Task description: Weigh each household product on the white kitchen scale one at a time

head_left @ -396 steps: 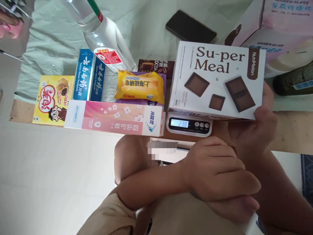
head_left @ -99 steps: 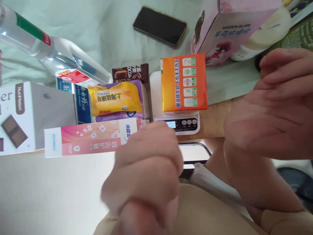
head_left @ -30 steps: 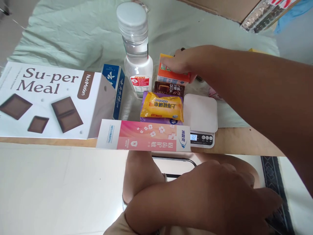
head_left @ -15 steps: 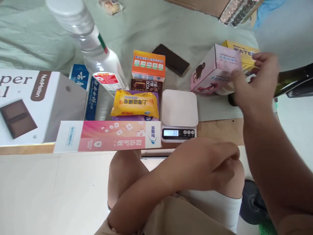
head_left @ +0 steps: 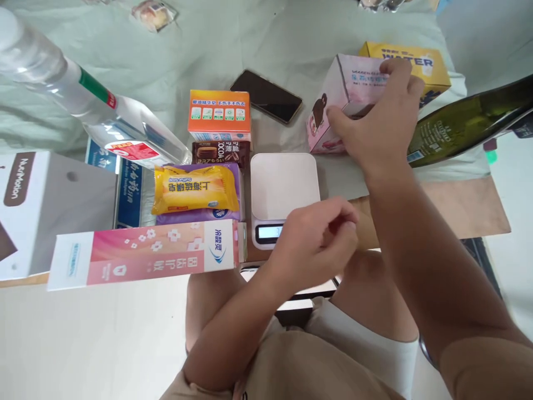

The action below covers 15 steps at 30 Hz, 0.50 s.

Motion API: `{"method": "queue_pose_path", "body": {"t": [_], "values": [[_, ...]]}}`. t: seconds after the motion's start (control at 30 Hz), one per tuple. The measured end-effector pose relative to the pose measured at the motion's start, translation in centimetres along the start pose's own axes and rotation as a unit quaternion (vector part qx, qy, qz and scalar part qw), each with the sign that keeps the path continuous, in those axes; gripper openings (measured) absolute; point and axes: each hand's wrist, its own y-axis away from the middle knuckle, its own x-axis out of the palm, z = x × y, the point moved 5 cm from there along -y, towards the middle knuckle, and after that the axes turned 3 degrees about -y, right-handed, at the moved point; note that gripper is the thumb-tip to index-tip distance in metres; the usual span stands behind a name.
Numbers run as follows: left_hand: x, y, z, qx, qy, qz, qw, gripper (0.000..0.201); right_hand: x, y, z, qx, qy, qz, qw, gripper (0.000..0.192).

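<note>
My right hand (head_left: 381, 119) spans a pink box (head_left: 322, 125) with its thumb on the near side and its fingers over the top, gripping it. The palm hides part of the box. My left hand (head_left: 316, 241) is curled, thumb against fingertips, with nothing visible in it. It hovers over the near edge of a white kitchen scale (head_left: 284, 186) and covers part of the display. The scale's plate bears nothing. Behind the pink box stands a yellow box (head_left: 431, 64) marked WATER.
Left of the scale lie a yellow soap packet (head_left: 195, 189), a pink toothpaste box (head_left: 145, 253), an orange box (head_left: 220, 116) and a brown cocoa packet (head_left: 216, 153). A tall clear bottle (head_left: 133, 130) leans into view. A phone (head_left: 268, 97) lies behind; a green bottle (head_left: 462, 122) is at right.
My right hand has moved left from beside the yellow box onto the pink box. My left hand has shifted left and up, over the scale's display. The view has shifted too.
</note>
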Motion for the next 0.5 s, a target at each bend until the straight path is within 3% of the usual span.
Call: {"method": "queue_pose_path", "body": {"t": [0.17, 0.27, 0.33, 0.4, 0.5], "values": [[-1.8, 0.4, 0.9, 0.041, -0.069, -0.111, 0.991, 0.013, -2.4, 0.2, 0.9, -0.062, -0.005, -0.036, 0.997, 0.065], [-2.6, 0.7, 1.4, 0.085, -0.104, -0.184, 0.974, 0.009, -4.6, 2.2, 2.0, -0.149, -0.023, -0.081, 0.985, 0.069], [-2.9, 0.9, 1.7, 0.123, -0.119, -0.228, 0.958, 0.022, -5.8, 4.5, 2.4, -0.209, -0.045, -0.111, 0.971, 0.074], [-2.9, 1.1, 2.1, 0.158, -0.119, -0.240, 0.950, 0.042, -6.3, 6.8, 2.2, -0.237, -0.068, -0.122, 0.961, 0.075], [-2.3, 1.4, 3.1, 0.181, -0.109, -0.215, 0.953, 0.059, -5.4, 9.3, 1.8, -0.226, -0.084, -0.085, 0.967, 0.072]]}}
